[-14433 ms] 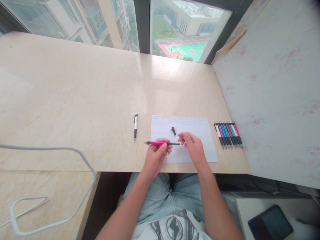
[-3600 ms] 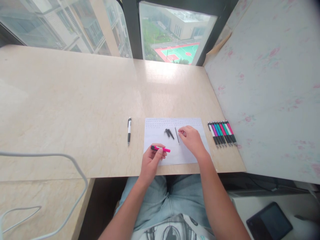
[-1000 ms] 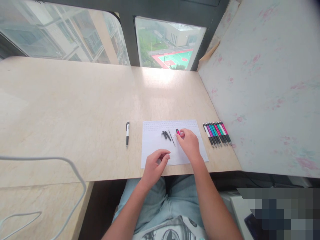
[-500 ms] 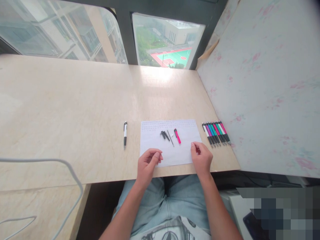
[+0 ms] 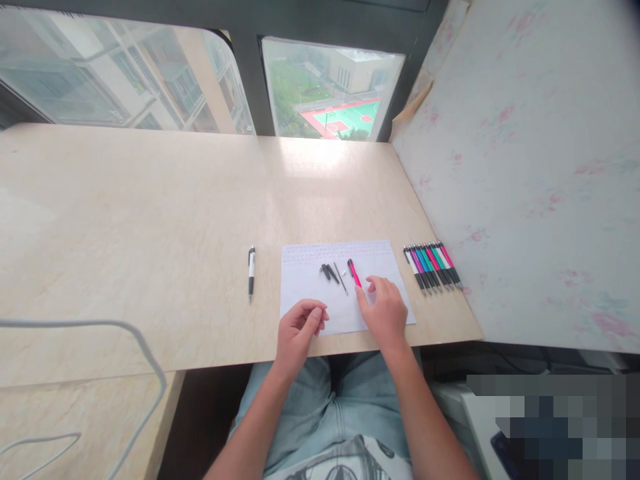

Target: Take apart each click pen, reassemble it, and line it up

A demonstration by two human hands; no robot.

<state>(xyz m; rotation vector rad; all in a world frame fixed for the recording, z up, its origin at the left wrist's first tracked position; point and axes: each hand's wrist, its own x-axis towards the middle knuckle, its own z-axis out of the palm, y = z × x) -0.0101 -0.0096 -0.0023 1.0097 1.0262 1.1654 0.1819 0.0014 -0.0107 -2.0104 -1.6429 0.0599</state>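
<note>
A pink pen barrel (image 5: 354, 272) with a black clip lies on a sheet of paper (image 5: 300, 283). My right hand (image 5: 386, 310) is over the paper, thumb and forefinger apart, with the thumb tip at the barrel's lower end; it holds nothing. Left of the barrel lie a thin dark refill (image 5: 341, 279), a tiny white piece (image 5: 344, 272) and small black pen parts (image 5: 329, 273). My left hand (image 5: 300, 328) rests on the paper's lower left, its fingers curled in against the thumb, and nothing shows in them.
A white and black pen (image 5: 251, 273) lies left of the paper. Several coloured pens (image 5: 431, 268) are lined up on the right, near the flowered wall (image 5: 530, 200). A white cable (image 5: 135, 330) loops over the table's left side. Windows stand behind the table (image 5: 150, 233).
My right hand has moved left from the paper's right edge to the pink barrel, and its fingers have spread. My left hand has hardly moved.
</note>
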